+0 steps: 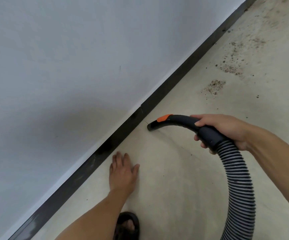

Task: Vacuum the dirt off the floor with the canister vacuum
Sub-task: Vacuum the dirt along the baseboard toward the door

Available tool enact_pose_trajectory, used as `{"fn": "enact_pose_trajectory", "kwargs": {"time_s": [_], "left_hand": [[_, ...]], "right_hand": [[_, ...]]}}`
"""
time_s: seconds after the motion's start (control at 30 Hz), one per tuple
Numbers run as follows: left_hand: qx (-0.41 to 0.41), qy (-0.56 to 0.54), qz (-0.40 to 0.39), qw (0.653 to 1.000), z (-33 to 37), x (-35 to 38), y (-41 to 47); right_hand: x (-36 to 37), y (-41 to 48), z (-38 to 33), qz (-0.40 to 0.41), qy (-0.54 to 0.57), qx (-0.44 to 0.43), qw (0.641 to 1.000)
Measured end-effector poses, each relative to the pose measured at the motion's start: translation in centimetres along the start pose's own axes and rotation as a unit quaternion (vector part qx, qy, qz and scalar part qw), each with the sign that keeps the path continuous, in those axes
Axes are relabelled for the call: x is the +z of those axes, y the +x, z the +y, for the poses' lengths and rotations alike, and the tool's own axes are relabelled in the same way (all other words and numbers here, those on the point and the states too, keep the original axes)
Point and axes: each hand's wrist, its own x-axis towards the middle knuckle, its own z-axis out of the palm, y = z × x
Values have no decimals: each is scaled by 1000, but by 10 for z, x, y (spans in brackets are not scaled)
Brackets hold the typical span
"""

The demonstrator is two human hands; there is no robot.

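- Right hand (225,130) grips black curved plastic vacuum handle (180,121) with orange button; ribbed grey-and-black hose (238,187) runs to bottom edge.
- Handle's open end sits low, just beside dark baseboard (104,149).
- Left hand (123,172): fingers straight, over beige floor (174,187); contact unclear.
- Brown crumbly dirt patches (214,86) upper right, well apart from handle.

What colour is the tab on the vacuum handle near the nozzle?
Orange tab, on the black vacuum handle held by the right hand. Head view.

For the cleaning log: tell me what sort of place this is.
Probably an indoor room, along its wall: a plain pale wall, a dark baseboard at its foot, and a smooth beige floor with scattered dirt. Which room, I cannot tell.
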Motion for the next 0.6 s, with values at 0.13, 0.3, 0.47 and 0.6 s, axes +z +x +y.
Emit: {"fn": "enact_pose_trajectory", "kwargs": {"time_s": [0.13, 0.3, 0.47, 0.6], "left_hand": [[-37, -10, 7, 999, -14, -2, -6], [-73, -40, 9, 996, -36, -5, -17], [-70, -61, 16, 996, -53, -8, -22], [-56, -44, 21, 997, -55, -5, -22]], "right_hand": [[19, 9, 2, -31, -16, 4, 999], [32, 17, -2, -100, -52, 30, 993], [49, 21, 7, -173, -83, 69, 979], [40, 19, 7, -156, -59, 60, 984]]}}
